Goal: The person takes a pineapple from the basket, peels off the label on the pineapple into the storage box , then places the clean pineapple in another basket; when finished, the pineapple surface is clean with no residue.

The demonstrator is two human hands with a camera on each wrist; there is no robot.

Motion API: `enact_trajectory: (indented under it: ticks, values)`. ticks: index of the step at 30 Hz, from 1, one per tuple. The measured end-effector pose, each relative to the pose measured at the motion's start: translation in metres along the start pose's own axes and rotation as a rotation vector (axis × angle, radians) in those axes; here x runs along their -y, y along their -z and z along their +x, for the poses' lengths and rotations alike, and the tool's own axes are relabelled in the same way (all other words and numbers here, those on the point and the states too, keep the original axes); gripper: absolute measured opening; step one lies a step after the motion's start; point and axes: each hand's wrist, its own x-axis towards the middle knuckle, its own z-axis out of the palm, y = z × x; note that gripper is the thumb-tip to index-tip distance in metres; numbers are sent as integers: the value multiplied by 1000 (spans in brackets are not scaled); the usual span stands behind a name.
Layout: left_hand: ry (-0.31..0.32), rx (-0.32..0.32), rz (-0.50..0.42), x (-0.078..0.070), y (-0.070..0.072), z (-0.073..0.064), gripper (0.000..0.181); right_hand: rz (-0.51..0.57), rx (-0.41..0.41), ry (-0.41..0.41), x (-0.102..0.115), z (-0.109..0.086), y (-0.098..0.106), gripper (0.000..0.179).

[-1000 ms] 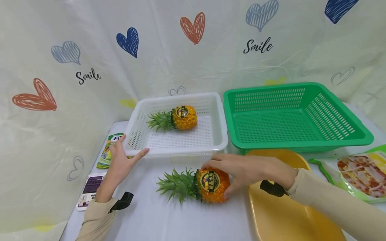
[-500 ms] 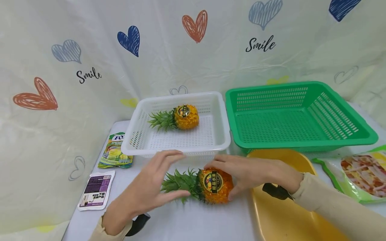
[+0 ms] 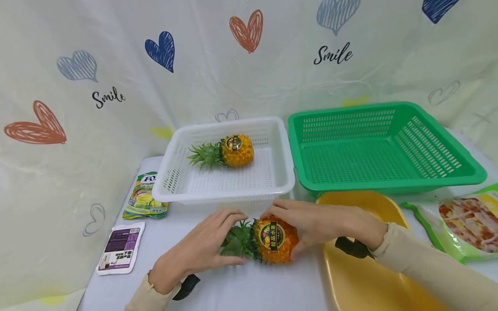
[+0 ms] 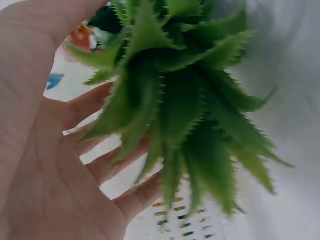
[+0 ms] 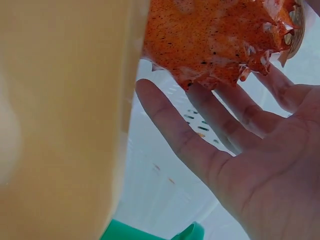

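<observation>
On the table a small orange pineapple lies on its side, its round label facing up and its green crown pointing left. My right hand grips its base end, fingers along the far side and thumb on the near side. Around the leafy crown my left hand is spread, its fingers loosely extended behind the leaves and its thumb at the near side. Whether the left hand bears on the leaves I cannot tell. Another pineapple lies in the white basket behind.
A green basket stands at the back right. In front of it, under my right forearm, is a yellow tub. A clear food bag lies at far right. At left are a green snack packet and a purple-white sachet.
My left hand has left the white basket's near left corner and come down and right to the pineapple's crown. The right hand stays at the pineapple's base.
</observation>
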Motion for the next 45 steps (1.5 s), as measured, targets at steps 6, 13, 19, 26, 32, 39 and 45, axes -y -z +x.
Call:
enact_trajectory:
  ticks: [6,13,19,26,32,39,45]
  values:
    - [42,5,-61,2,-4,0,87,1,-20,15,0,2,-1,79]
    - [25,2,-93,3,-8,1,89,65,21,37,1,5,-5,75]
    - [15,-44,-60,3,-10,5,85,17,-5,38,2,8,-3,72]
    - [5,-117,-31,8,-11,14,85,-78,-74,8,3,3,-1,78]
    - [41,-104,-75,9,-14,17,85,-219,-126,20,12,-8,5,78]
    - [83,-81,-72,9,-15,14,84,-326,-272,147,34,-7,19,42]
    - [68,-89,-48,10,-17,13,86,-361,-212,174,35,11,16,28]
